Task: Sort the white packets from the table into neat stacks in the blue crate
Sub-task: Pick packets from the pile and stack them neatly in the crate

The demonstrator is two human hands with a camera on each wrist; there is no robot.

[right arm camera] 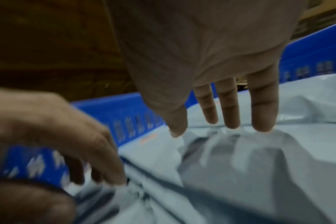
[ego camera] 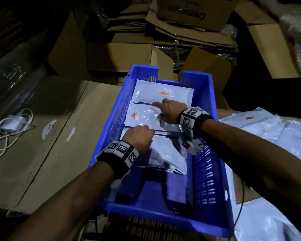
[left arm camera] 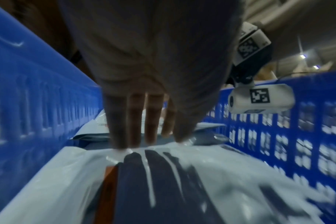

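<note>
The blue crate (ego camera: 163,216) stands in the middle of the head view, with white packets laid in a row inside. A far packet (ego camera: 163,92) lies flat with an orange label. My right hand (ego camera: 161,110) presses straight fingers onto the middle packet (ego camera: 142,117); the right wrist view shows its fingertips (right arm camera: 228,125) touching the crinkled plastic. My left hand (ego camera: 143,131) presses its fingertips (left arm camera: 123,145) down on the far edge of the near packet (ego camera: 165,153). Neither hand grips anything. The crate's near end shows bare floor.
A loose pile of white packets (ego camera: 268,129) lies on the table right of the crate. A flat cardboard surface (ego camera: 59,136) at the left carries a white charger with its cable (ego camera: 10,126). Stacked cardboard boxes (ego camera: 189,14) fill the back.
</note>
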